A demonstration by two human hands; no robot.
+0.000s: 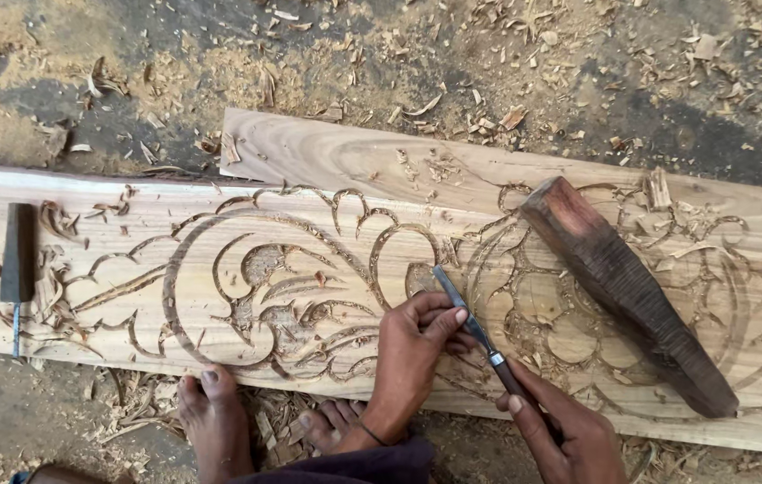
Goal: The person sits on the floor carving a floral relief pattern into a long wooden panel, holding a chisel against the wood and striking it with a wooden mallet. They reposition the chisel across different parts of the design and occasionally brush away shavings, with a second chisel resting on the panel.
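A long pale wooden plank lies across the ground, carved with a scrolling floral pattern. My left hand rests on the carving and pinches the steel blade of a chisel near its tip. My right hand grips the chisel's dark handle lower down, at the plank's near edge. The blade tip touches the wood by a curled groove. A dark wooden mallet lies loose on the plank to the right of my hands, touched by neither.
A second plank lies behind the carved one. A dark-handled tool rests on the plank's left end. Wood chips cover the dirt ground. My bare feet sit against the plank's near edge.
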